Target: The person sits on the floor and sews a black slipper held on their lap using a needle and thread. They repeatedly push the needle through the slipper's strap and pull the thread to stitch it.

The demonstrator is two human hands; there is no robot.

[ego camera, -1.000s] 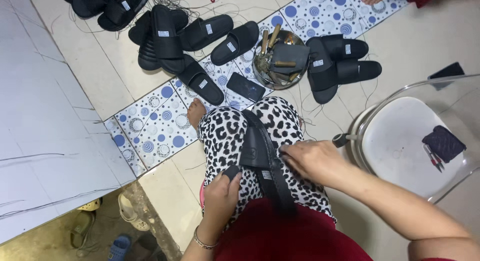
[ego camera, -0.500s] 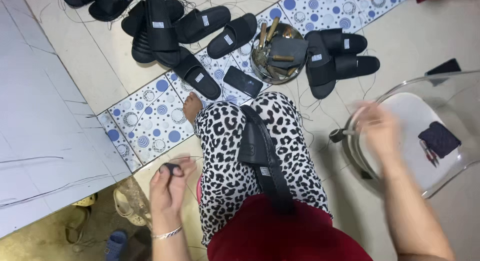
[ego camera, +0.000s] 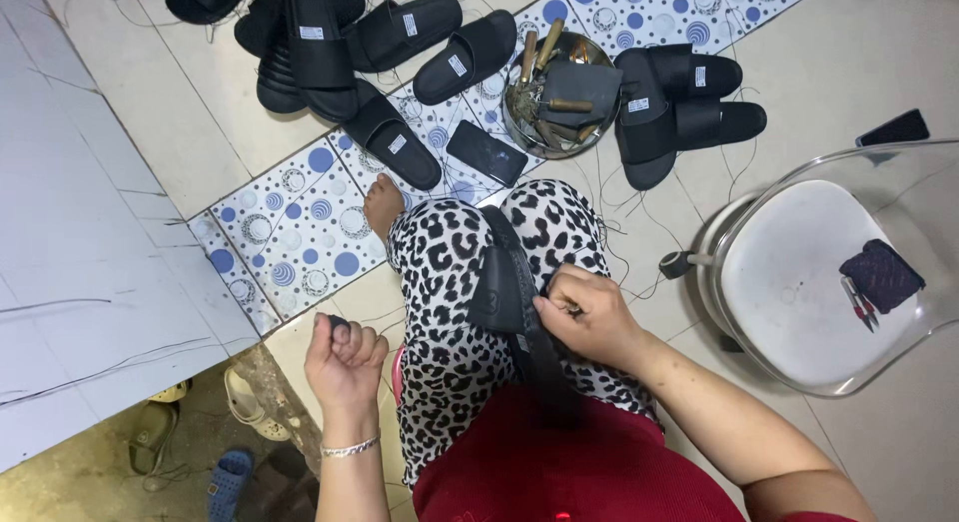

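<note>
A black slide sandal (ego camera: 507, 300) lies sole-edge up between my knees, on leopard-print trousers (ego camera: 450, 272). My right hand (ego camera: 584, 317) grips the sandal's right edge with fingers pinched at it. My left hand (ego camera: 345, 357) is held out to the left of my thigh, closed in a fist around a small dark object whose kind I cannot make out. A thin thread seems to run from the sandal, but it is too fine to follow.
Several black slide sandals (ego camera: 400, 137) lie on the tiled floor ahead, with another pair (ego camera: 679, 102) at right. A metal bowl (ego camera: 554, 82) of wooden-handled tools and a dark phone (ego camera: 486, 152) sit between them. A clear chair (ego camera: 829, 272) with a white seat stands at right.
My right hand swung out towards the chair and came back to the sandal's edge. My left hand left the sandal and moved out to the left, closing into a fist.
</note>
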